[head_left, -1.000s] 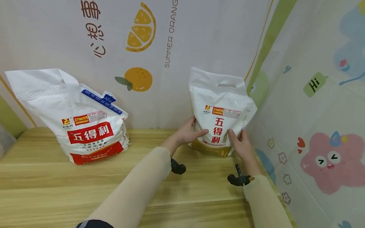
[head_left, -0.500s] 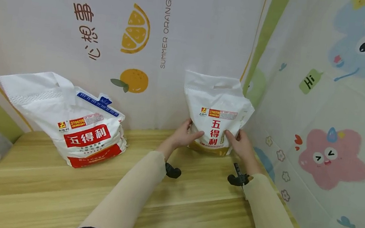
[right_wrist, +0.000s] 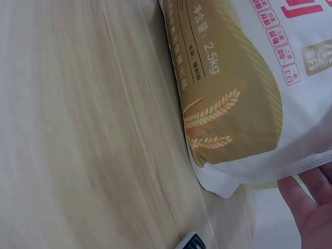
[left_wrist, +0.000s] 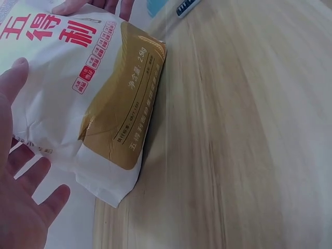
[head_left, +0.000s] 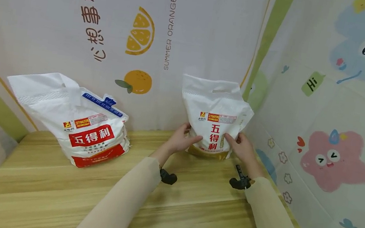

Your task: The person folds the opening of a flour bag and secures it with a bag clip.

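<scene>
A white flour bag (head_left: 216, 107) with a gold base and red lettering stands upright on the wooden table, against the back wall near the corner. My left hand (head_left: 182, 139) holds its left side, thumb in front and fingers mostly hidden along the side. On the opposite side my right hand (head_left: 242, 147) grips it the same way. The gold base (left_wrist: 116, 109) is close at the tabletop in the left wrist view. Right fingers (right_wrist: 298, 202) curve past the bag's lower edge in the right wrist view.
Left on the wooden table (head_left: 190, 215) stands a second flour bag (head_left: 95, 148), white and red, with a blue-banded strip (head_left: 102, 104) across its upper part. A similar dark strip (head_left: 239, 172) lies near my right wrist. Printed cloth walls (head_left: 306, 119) bound the back and right.
The view has shifted slightly. The flour bag between my hands has come a little lower and left against the wall print, both hands moving with it. The other bag stays put.
</scene>
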Demonstrator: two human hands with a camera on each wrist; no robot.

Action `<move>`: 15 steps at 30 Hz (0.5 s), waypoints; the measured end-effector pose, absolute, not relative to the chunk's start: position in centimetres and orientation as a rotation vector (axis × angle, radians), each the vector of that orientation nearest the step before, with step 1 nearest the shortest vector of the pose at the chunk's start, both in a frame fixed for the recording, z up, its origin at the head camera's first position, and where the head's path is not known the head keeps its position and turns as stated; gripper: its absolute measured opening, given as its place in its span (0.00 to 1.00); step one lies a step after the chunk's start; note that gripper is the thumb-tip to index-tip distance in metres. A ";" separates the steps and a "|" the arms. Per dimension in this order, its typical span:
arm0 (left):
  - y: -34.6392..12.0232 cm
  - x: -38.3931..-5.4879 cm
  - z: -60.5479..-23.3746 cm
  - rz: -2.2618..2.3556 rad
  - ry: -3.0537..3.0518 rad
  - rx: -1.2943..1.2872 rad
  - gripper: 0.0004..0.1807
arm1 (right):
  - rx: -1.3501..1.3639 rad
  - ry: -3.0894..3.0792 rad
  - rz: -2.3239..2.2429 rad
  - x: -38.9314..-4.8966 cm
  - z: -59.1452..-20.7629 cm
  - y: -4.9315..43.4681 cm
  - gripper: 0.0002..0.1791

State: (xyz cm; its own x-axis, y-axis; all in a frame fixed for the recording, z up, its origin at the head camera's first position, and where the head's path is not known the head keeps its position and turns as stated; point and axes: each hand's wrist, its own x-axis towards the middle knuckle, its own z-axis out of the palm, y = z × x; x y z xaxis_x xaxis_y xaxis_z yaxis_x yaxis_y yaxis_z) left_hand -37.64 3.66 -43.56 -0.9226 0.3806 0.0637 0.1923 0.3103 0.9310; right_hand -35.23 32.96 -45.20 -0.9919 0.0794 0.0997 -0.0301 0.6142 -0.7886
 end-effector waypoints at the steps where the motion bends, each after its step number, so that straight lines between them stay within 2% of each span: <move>1: 3.5 -37.5 -43.6 1.673 2.404 0.534 0.48 | -0.035 -2.712 1.319 -35.2 -45.2 32.9 0.48; 9: 2.6 -36.3 -44.1 1.695 2.419 0.559 0.46 | 0.061 -2.704 1.290 -34.5 -45.3 32.5 0.42; 15: 1.4 -35.3 -44.0 1.705 2.429 0.531 0.44 | 0.086 -2.740 1.279 -34.3 -45.3 31.8 0.43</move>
State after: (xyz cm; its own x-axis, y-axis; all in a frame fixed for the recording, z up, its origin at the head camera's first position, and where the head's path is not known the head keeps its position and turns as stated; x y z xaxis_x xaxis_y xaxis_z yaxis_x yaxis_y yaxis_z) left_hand -35.34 1.37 -44.05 -0.9301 0.3542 0.0969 0.2114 0.3007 0.9300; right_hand -34.26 31.80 -45.26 -0.9916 -0.0020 0.1296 -0.1006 0.6423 -0.7598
